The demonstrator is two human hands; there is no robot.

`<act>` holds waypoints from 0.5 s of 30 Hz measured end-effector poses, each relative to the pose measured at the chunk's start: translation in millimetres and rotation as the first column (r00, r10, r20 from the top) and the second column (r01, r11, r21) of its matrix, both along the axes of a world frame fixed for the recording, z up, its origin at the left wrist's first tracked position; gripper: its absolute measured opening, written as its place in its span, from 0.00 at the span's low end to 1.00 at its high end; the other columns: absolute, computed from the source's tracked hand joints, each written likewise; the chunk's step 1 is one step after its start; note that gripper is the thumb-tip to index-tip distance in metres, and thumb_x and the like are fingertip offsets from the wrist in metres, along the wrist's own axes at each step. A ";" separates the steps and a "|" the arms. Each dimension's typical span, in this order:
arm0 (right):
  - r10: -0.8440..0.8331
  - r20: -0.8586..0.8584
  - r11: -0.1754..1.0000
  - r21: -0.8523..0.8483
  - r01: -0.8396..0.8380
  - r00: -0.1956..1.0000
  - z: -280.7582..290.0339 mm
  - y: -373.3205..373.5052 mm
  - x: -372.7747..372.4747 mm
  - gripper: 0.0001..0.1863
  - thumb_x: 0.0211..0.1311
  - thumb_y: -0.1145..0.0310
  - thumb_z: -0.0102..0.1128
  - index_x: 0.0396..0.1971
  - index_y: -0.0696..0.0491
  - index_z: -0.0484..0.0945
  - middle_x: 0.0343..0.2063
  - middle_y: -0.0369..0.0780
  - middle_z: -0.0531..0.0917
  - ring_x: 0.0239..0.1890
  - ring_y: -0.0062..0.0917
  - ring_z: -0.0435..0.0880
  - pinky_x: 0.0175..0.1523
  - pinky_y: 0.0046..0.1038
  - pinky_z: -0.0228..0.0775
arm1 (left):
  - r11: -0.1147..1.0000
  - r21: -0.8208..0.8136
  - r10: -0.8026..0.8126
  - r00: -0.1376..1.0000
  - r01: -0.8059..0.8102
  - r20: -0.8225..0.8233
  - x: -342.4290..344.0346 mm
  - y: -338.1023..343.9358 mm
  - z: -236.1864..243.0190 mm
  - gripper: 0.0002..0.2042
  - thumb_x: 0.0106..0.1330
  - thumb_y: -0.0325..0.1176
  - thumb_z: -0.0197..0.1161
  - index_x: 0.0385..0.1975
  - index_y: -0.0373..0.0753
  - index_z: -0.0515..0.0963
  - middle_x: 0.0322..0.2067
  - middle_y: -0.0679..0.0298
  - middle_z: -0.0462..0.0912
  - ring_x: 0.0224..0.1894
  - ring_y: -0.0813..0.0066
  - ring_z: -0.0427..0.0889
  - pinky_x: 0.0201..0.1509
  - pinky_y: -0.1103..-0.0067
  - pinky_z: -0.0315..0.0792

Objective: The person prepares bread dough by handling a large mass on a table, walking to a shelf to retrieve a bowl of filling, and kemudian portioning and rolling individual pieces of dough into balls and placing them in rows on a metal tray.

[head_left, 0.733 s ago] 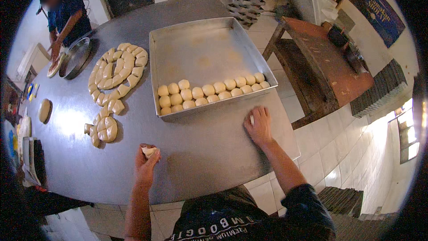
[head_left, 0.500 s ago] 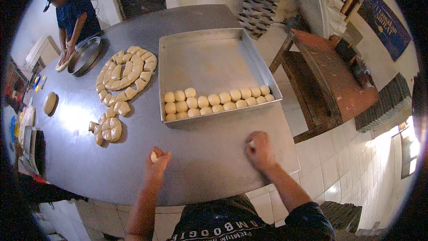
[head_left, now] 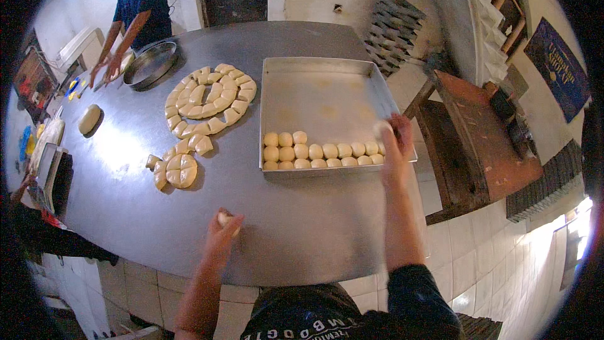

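My right hand (head_left: 397,145) is over the right side of a large square metal baking tray (head_left: 333,174), its fingers closed on a pale dough ball (head_left: 381,128). Along the tray's near side sit rows of round dough balls (head_left: 314,151), three deep at the left end. Close to the table's front edge, my left hand (head_left: 221,233) is curled around another small dough piece (head_left: 224,218), partly hidden by the fingers. Left of the tray lies a spiral of cut dough pieces (head_left: 204,110), with a scored round of dough (head_left: 181,171) at its near end.
At the far left a co-worker (head_left: 141,16) handles dough beside a round metal pan (head_left: 151,66). An oblong dough lump (head_left: 90,119) lies on the metal table (head_left: 277,220). A wooden bench (head_left: 491,145) stands beyond the table's right edge; stacked dark trays (head_left: 396,28) stand behind.
My right hand has moved from the tabletop up and forward over the tray, carrying a dough ball. My left hand keeps its dough piece near the front edge. The view has shifted.
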State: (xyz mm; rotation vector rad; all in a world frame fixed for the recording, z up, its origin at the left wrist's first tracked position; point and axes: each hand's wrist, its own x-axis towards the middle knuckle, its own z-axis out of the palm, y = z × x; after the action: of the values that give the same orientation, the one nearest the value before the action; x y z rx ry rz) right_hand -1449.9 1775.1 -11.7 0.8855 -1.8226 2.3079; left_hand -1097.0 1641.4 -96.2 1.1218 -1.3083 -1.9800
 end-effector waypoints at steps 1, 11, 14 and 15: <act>-0.092 -0.117 0.986 0.124 0.107 0.989 -2.5 -33.1 -3.6 0.17 0.56 0.70 0.58 0.46 0.56 0.73 0.43 0.42 0.77 0.43 0.26 0.76 0.50 0.24 0.67 | 0.999 0.031 -0.023 0.999 0.024 -0.044 -12.1 3.8 1.0 0.11 0.61 0.38 0.62 0.35 0.43 0.68 0.29 0.71 0.70 0.31 0.81 0.70 0.36 0.79 0.67; 0.662 -0.277 0.645 0.684 -0.341 0.697 -39.0 -31.7 170.9 0.18 0.61 0.69 0.54 0.51 0.56 0.71 0.50 0.44 0.75 0.51 0.31 0.75 0.56 0.29 0.65 | 0.815 -0.104 -0.576 0.817 0.570 -0.027 -20.5 14.8 23.8 0.20 0.71 0.46 0.44 0.49 0.36 0.70 0.49 0.58 0.74 0.50 0.66 0.74 0.58 0.69 0.66; 0.473 0.297 0.509 0.677 -0.532 0.830 -41.0 22.6 179.9 0.13 0.60 0.70 0.54 0.45 0.56 0.76 0.43 0.42 0.79 0.47 0.28 0.77 0.54 0.28 0.67 | 0.780 -0.018 -0.625 0.780 0.625 -0.008 -2.0 0.5 41.0 0.20 0.71 0.44 0.44 0.50 0.33 0.70 0.49 0.59 0.74 0.53 0.68 0.72 0.61 0.72 0.63; 0.404 0.046 0.636 0.704 -0.317 0.914 -50.2 49.5 171.6 0.13 0.59 0.73 0.53 0.43 0.56 0.77 0.40 0.42 0.80 0.45 0.28 0.78 0.52 0.29 0.68 | 0.730 -0.145 -0.640 0.743 0.668 0.197 3.3 -10.2 45.8 0.20 0.71 0.44 0.44 0.50 0.33 0.70 0.49 0.60 0.74 0.54 0.68 0.72 0.62 0.72 0.62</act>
State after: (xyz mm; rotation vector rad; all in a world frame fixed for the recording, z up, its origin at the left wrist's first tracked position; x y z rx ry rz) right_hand -1278.3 1824.6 -61.9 1.5651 -2.7293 1.5987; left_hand -1093.7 1631.2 -50.4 0.7455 -2.1658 -2.1780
